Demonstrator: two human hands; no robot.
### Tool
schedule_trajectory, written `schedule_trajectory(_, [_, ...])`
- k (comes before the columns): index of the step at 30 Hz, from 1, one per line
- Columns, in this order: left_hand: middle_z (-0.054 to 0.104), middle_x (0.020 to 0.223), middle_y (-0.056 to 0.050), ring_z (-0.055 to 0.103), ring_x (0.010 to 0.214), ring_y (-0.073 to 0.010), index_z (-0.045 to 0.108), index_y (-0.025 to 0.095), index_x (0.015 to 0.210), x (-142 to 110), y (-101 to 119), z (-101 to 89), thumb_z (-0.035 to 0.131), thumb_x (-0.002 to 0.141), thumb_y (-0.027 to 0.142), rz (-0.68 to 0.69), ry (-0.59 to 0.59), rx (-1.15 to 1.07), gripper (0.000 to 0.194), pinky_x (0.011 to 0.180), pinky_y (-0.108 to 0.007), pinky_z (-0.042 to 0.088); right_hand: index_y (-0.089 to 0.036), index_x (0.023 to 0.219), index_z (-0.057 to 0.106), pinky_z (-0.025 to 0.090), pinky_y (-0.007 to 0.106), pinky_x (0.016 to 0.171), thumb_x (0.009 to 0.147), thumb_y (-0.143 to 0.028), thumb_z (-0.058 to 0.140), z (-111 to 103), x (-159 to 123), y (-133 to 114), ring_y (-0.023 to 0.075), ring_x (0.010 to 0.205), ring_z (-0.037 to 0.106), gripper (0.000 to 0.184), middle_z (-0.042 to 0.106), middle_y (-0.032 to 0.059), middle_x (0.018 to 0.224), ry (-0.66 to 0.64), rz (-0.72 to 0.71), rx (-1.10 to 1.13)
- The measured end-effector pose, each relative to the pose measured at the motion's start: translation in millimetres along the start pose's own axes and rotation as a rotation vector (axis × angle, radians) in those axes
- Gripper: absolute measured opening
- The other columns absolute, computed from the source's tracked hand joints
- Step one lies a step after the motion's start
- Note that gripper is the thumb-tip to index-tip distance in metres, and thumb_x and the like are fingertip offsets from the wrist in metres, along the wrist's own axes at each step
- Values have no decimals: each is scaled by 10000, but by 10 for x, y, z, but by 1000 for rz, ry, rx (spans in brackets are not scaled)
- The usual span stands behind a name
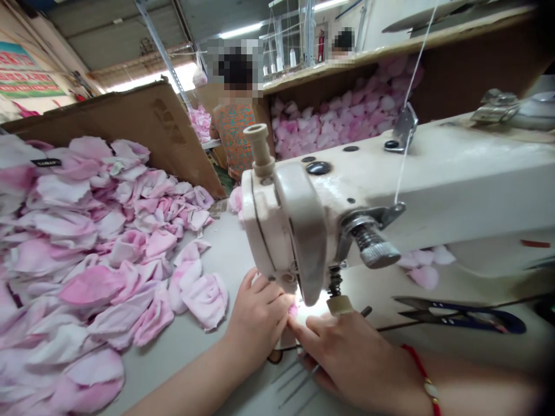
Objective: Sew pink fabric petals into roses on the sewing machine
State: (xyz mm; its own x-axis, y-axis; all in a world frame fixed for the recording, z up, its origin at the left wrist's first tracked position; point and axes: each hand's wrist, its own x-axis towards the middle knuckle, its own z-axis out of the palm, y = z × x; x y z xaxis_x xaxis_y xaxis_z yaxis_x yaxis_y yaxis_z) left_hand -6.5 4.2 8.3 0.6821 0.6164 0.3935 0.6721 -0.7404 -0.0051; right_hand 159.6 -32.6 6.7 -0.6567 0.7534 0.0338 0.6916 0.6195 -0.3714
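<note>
Under sewing machine [295,219], pink fabric [293,310] at left hand [258,315].

Pink-and-white fabric petals [87,283], a cream sewing machine [433,173], blue-handled scissors [489,320], a red wrist cord [416,361]

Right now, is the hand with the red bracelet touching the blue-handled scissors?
Apart. The head view shows the right hand short of the blue-handled scissors, with a plain gap between them.

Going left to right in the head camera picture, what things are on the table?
Pink fabric petals → left hand → right hand → scissors
</note>
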Motion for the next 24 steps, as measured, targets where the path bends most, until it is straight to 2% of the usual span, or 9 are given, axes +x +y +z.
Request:
schedule_trajectory(3, [577,717,-19,508,669,-157,588,192,845,-9,-9,-3,361,865,190,-11,3,12,228,696,-332,410,-195,1142,442,318,285,568,734,-291,471,-72,-39,29,173,708,539,420,600,-3,839,-15,-3,58])
schedule_trajectory(6, [586,728,-17,520,681,-155,585,194,841,-3,-33,-9,346,879,219,8,20,-24,244,648,-304,414,-235,891,551,318,264,575,762,-320,469,-217,-86,181,155,684,542,174,601,-16,789,-32,-9,84])
schedule_trajectory(7, [589,734,-15,524,686,-153,584,196,841,0,-41,-11,341,883,222,15,27,-37,249,643,-296,414,-229,797,559,312,256,565,783,-300,446,-266,-94,254,142,658,540,135,596,-19,744,-18,12,72])
schedule_trajectory(10, [598,745,-13,534,691,-142,587,196,847,1,-53,-10,341,884,218,19,38,-48,249,637,-279,418,-199,629,525,264,244,488,791,-240,420,-351,-78,460,124,544,511,198,548,-14,586,87,186,-67])
schedule_trajectory(13, [600,741,-20,542,687,-139,593,186,826,-12,-45,-3,333,887,210,7,53,-36,268,615,-268,421,-191,601,498,222,244,444,771,-225,432,-332,-24,538,126,488,489,185,512,-6,516,184,290,-249])
schedule_trajectory(16, [597,732,-28,542,689,-142,591,179,807,-23,-33,-6,330,883,190,-3,48,-40,272,604,-266,425,-190,624,497,244,242,445,771,-215,435,-277,28,491,130,489,506,162,526,0,522,212,271,-296])
schedule_trajectory(20, [589,730,-30,521,660,-144,574,168,862,-26,-24,-12,346,848,119,-11,-31,-72,234,599,-273,426,-186,627,500,250,240,439,769,-170,429,-250,66,425,127,483,515,160,532,5,511,223,255,-288])
schedule_trajectory(24, [576,730,-38,505,676,-169,565,167,874,-24,-7,-1,358,795,55,4,-60,-36,249,615,-304,418,-185,627,499,222,242,426,758,-158,423,-262,49,475,126,474,511,154,535,4,511,241,243,-313])
